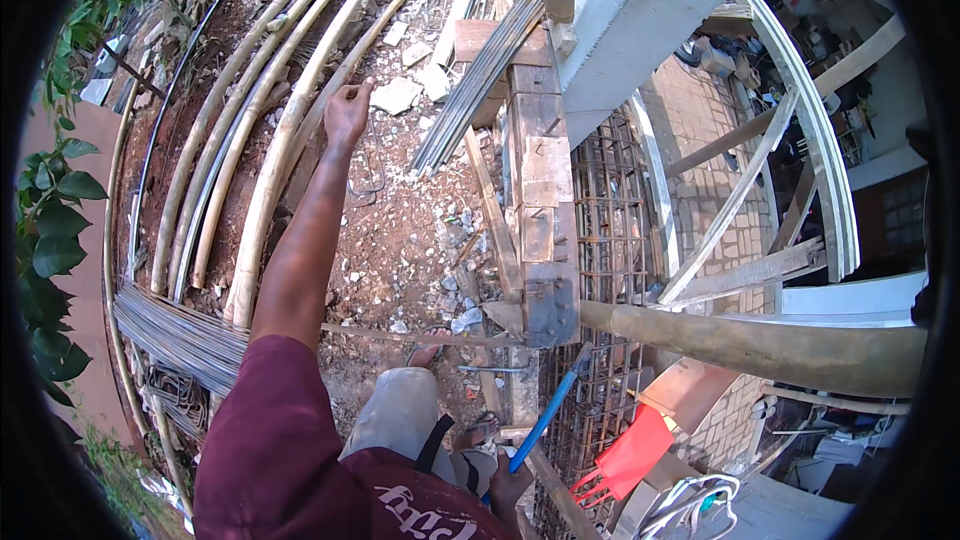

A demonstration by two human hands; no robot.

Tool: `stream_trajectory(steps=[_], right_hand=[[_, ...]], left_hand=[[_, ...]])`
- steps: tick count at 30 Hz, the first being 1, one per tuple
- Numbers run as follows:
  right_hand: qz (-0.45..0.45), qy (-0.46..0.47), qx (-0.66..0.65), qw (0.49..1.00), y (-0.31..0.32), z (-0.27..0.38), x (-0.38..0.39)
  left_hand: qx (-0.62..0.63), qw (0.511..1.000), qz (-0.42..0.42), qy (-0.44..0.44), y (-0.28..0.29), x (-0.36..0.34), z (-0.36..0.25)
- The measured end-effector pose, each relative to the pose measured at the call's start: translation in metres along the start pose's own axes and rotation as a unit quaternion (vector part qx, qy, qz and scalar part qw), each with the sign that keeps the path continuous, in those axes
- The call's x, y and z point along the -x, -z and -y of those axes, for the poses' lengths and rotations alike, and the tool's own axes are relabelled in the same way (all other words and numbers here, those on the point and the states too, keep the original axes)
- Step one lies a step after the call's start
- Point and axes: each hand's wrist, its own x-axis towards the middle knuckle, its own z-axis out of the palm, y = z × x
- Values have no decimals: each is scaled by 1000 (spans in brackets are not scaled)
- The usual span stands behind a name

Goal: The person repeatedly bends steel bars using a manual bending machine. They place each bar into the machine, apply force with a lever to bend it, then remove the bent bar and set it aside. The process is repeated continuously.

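My left hand [346, 112] is raised at arm's length over the rubble ground [385, 230], beside long pale poles [260, 250]. Its fingers are curled closed; whatever they may hold is too small to make out. Bent thin metal pieces [378, 175] lie just below it. My right hand [510, 485], low at the bottom centre, grips a blue-handled tool [550, 410] with a metal upper end. That tool slants up beside a rusty rebar cage [600, 220]. A wooden bench beam [540, 170] with nails runs along the cage, with a bundle of steel rods [470, 90] resting across its far part.
A concrete column [630, 10] rises at top right. Timber braces [720, 195] and a thick pole [760, 340] cross the paved area on the right. Red gloves [630, 460] lie near the cage. Thin rods [180, 330] lie at left beside leaves [55, 230]. My sandalled feet show below.
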Motion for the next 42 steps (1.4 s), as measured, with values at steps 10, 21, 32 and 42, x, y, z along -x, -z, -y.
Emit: stream_trajectory(steps=[10, 21, 32, 42], right_hand=[[31, 62, 234, 970, 26, 38, 14], [90, 110, 258, 956, 109, -4, -22], [116, 174, 416, 885, 256, -69, -89], [135, 84, 388, 908, 299, -102, -73]], left_hand=[[80, 960, 257, 83, -143, 6, 4], [447, 683, 569, 104, 15, 145, -75], [392, 741, 536, 100, -60, 598, -46], [354, 739, 544, 181, -96, 675, 32]])
